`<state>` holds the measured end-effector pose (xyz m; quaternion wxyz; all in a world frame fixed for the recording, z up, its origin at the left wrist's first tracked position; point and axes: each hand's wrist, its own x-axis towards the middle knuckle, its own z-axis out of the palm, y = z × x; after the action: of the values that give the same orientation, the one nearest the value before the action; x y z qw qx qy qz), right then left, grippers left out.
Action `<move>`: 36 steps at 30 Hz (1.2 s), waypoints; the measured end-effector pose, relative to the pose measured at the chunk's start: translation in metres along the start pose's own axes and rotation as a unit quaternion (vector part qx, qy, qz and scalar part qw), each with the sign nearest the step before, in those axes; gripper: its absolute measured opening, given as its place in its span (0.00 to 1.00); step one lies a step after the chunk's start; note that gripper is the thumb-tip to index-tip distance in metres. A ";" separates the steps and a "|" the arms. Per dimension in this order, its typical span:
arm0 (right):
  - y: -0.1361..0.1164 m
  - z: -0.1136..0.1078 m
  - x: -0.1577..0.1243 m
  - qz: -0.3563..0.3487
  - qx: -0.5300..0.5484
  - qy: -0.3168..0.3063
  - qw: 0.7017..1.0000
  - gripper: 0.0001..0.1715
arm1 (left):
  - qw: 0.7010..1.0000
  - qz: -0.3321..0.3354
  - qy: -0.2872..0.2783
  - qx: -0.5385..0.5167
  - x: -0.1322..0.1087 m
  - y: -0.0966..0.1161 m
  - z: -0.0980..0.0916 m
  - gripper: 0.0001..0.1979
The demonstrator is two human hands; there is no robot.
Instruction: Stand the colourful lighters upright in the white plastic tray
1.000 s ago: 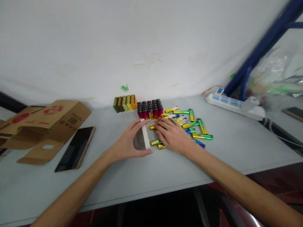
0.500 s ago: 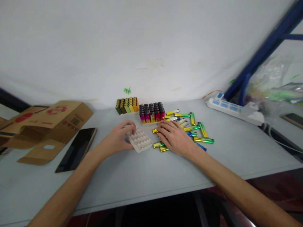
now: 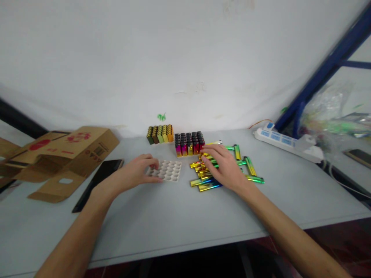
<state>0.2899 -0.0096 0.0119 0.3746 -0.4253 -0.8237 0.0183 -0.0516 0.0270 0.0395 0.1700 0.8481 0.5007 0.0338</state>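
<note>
A white tray (image 3: 171, 171) with rows of round hollows lies flat on the table, and my left hand (image 3: 139, 172) grips its left edge between thumb and fingers. My right hand (image 3: 224, 166) is over a loose pile of shiny yellow, green and blue lighters (image 3: 205, 181), its fingers apart and hiding part of the pile. Whether its fingertips hold a lighter cannot be made out. Behind the tray stands a block of pink, purple and gold lighters (image 3: 189, 144) with black tops. To its left is a second block of green, brown and yellow lighters (image 3: 160, 134).
An opened cardboard box (image 3: 87, 144) lies at the left, beside a dark tablet (image 3: 95, 185). A white power strip (image 3: 286, 143) is at the right, with a phone (image 3: 359, 157) and clear plastic bags (image 3: 330, 108) beyond it. A white wall rises behind the table.
My left hand has moved slightly left and lowered the tilted tray flat onto the table. My right hand has shifted a little right over the pile, with its fingers more bent.
</note>
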 end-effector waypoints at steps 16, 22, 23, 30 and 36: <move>0.067 0.031 0.105 0.034 0.121 -0.260 0.957 0.56 | 0.967 -0.073 0.183 0.159 0.013 -0.008 0.016 0.26; 0.045 0.038 0.108 0.041 0.073 -0.238 0.968 0.45 | 0.950 -0.001 0.293 0.105 0.014 0.006 0.023 0.28; 0.041 0.039 0.107 0.045 0.066 -0.237 0.968 0.44 | 0.948 0.006 0.306 0.090 0.016 0.007 0.025 0.29; 0.002 0.034 0.106 0.078 0.044 -0.237 0.967 0.40 | 0.952 0.034 0.304 0.011 0.022 0.011 0.040 0.43; -0.037 0.026 0.095 0.147 -0.004 -0.247 0.958 0.35 | 0.957 0.044 0.281 -0.061 0.024 0.022 0.051 0.52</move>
<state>0.2138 0.0420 0.0635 0.1514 -0.5252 -0.8190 0.1744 -0.0097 0.0250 -0.0038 0.0723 0.8136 0.4874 0.3087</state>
